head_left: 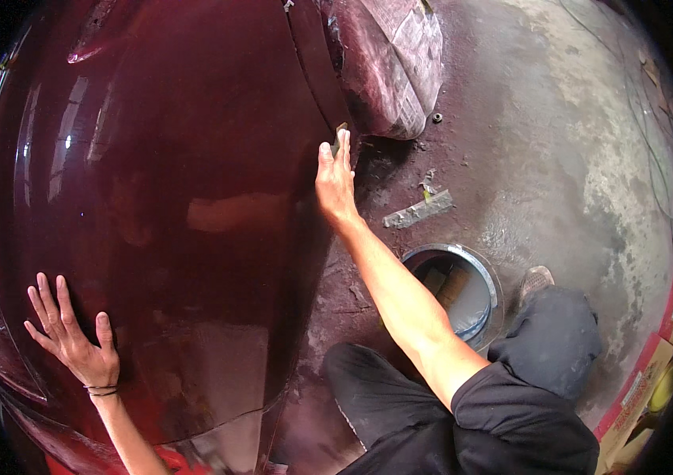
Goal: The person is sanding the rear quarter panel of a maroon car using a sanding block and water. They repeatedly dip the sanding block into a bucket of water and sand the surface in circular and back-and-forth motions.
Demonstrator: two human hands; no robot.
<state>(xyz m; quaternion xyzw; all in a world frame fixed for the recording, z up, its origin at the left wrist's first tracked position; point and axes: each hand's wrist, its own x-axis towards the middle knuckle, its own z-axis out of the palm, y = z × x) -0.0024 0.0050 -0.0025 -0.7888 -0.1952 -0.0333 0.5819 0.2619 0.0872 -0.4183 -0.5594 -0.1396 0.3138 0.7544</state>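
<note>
My right hand [336,182], fingers nearly straight, thumb alongside, grips a small brown pad [342,127] at the right edge of the dark red panel [194,150]. Pad's long axis follows my fingers; tip points away from me, slightly right. My left hand [75,344] lies spread on the panel, holding nothing. Right of the panel: tape [419,210], bucket [490,285].

The maroon panel [194,142] is curving glossily across the left, reflecting pale streaks. A small brownish pad [342,126] is sitting near its right edge.
</note>
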